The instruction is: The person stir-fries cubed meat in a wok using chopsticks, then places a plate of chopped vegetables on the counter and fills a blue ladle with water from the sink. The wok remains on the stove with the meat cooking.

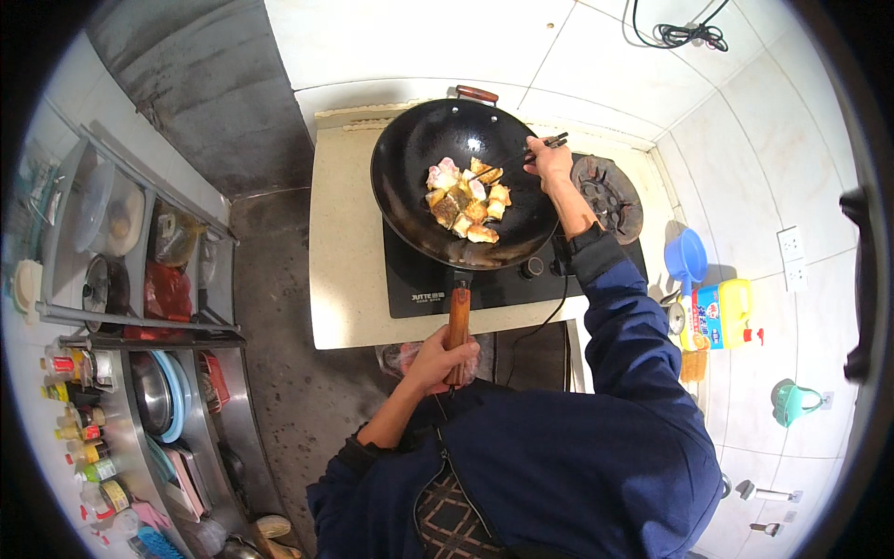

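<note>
A black wok (412,147) sits over the left part of a black gas cooktop (419,279). My left hand (438,360) is wrapped around its long wooden handle (459,318). In my right hand (548,164) are dark chopsticks (515,163), held above the wok's right side. Their tips reach the browned and pale chunks of food (461,202), which look like fish pieces, gathered in the middle of the wok. Some chunks are golden, others still pinkish white. A small wooden grip (477,93) stands on the wok's far rim.
To the right is a bare burner (606,199). A blue ladle (686,255) and a yellow detergent jug (733,314) stand along the right wall. A black cord (559,307) hangs over the counter's front edge. Shelves with bottles (91,447) and basins (167,398) line the left.
</note>
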Motion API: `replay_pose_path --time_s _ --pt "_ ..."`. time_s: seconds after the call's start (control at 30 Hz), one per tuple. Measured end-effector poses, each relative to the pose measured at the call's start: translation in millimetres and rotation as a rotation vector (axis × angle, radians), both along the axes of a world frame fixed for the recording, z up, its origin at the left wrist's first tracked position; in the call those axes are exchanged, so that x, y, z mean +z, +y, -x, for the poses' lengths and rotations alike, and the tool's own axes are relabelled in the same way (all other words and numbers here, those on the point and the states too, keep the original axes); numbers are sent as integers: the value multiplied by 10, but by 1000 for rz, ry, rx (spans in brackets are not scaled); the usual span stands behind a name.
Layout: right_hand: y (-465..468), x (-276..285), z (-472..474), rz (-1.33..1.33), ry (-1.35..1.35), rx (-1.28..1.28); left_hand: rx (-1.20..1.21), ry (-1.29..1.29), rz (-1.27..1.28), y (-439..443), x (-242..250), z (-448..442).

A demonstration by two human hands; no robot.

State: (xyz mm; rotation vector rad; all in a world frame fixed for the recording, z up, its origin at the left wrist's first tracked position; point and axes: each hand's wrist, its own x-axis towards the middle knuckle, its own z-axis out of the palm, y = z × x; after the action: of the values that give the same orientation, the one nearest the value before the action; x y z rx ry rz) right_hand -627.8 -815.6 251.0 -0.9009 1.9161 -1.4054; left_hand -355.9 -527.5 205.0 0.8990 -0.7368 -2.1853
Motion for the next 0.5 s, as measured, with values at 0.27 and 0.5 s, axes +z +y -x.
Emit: replay_pose_path --time_s 0.27,0.5 --pt "133 68 30 49 -4 22 -18 -10 10 1 27 2" --pt "-137 99 -411 270 64 389 -12 -28 -7 10 37 13"
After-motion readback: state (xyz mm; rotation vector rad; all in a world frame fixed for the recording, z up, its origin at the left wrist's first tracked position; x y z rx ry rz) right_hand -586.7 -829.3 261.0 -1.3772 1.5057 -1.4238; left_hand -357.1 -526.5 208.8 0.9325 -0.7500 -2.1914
